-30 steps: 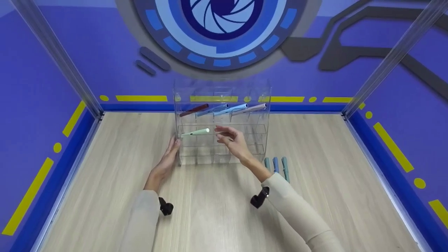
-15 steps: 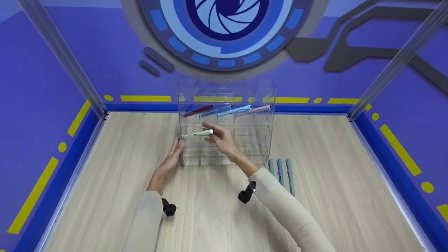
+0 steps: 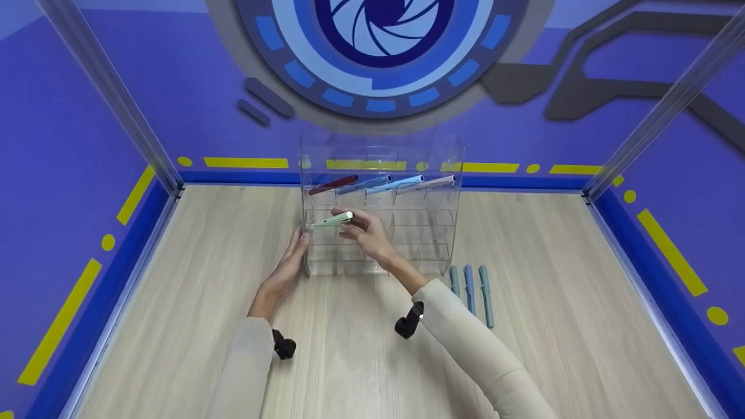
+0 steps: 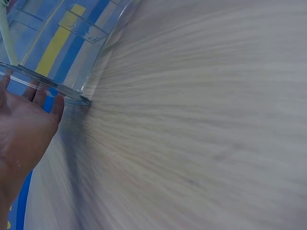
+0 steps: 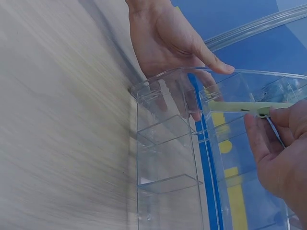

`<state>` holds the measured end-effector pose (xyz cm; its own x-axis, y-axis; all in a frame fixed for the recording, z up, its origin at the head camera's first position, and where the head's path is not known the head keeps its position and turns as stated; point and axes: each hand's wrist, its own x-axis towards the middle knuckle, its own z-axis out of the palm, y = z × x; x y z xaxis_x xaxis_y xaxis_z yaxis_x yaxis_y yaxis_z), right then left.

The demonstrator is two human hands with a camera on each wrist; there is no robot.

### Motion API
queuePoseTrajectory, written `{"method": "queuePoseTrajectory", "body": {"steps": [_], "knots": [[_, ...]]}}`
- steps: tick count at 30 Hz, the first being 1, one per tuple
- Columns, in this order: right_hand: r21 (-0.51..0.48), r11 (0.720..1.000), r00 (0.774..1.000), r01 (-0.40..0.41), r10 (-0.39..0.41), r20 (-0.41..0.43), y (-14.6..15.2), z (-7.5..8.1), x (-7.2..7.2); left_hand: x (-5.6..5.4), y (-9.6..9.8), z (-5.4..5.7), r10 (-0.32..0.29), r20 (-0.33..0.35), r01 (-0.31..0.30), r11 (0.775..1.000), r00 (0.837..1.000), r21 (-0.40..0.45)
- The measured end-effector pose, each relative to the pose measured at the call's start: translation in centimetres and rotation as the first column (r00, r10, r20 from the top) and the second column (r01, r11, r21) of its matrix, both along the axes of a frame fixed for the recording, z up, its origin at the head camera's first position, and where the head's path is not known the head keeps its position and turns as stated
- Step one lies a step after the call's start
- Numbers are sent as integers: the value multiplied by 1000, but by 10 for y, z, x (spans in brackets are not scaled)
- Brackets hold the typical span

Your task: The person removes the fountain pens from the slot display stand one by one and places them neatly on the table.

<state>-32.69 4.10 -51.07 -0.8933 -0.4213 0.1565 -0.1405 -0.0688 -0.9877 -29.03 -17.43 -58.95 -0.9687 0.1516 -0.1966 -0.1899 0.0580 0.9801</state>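
Observation:
A clear acrylic rack [image 3: 420,218] with stepped compartments stands on the wooden table. My left hand [image 3: 285,266] rests against the outside of its left wall, fingers fairly straight; in the left wrist view that hand [image 4: 29,124] touches the clear panel. My right hand [image 3: 370,235] pinches a light green pen [image 3: 333,220], which lies slanted at the left end of the middle row. In the right wrist view the fingertips [image 5: 252,124] meet the pen [image 5: 232,106] near its clip. A dark red pen [image 3: 333,184], two blue pens [image 3: 396,184] and a pinkish pen [image 3: 433,183] lie in the row above.
Right of the rack, two green pens [image 3: 486,297] and a blue pen [image 3: 469,289] lie side by side on the table [image 3: 553,326]. Blue printed walls [image 3: 233,134] close off the back and sides.
My right hand has moved left to the light green pen and now pinches it; the pen's outer end has tilted up slightly. My left hand stays at the rack. The head view has shifted a little.

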Motion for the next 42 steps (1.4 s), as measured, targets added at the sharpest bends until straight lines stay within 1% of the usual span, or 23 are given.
{"method": "queuePoseTrajectory", "body": {"steps": [6, 10, 18, 25, 32, 39, 42], "knots": [[32, 998, 998, 45, -44, -41, -1, -1, 4, 2, 2, 0, 5, 4, -5, 1000, 1000, -5], [36, 997, 997, 74, -73, -33, -3, -1, 7, 3, 4, -1, 10, 18, -10, 1000, 1000, 2], [-28, 992, 992, 122, -123, -17, 0, 0, 13, 4, 3, 0, -1, 40, 0, 1000, 999, 28], [-60, 984, 984, 167, -170, -58, 11, 6, 20, 6, 1, 2, 4, 44, -5, 1000, 999, 17], [-137, 973, 976, 186, -199, -87, 28, 14, 27, 5, -1, 1, -5, 14, 4, 1000, 1000, 9], [-156, 963, 966, 221, -238, -98, 44, 24, 32, 2, 0, 1, -15, -8, 15, 1000, 1000, -13], [-157, 960, 964, 232, -249, -96, 50, 27, 35, 2, 0, 1, -10, 2, 10, 1000, 1000, -9]]}}
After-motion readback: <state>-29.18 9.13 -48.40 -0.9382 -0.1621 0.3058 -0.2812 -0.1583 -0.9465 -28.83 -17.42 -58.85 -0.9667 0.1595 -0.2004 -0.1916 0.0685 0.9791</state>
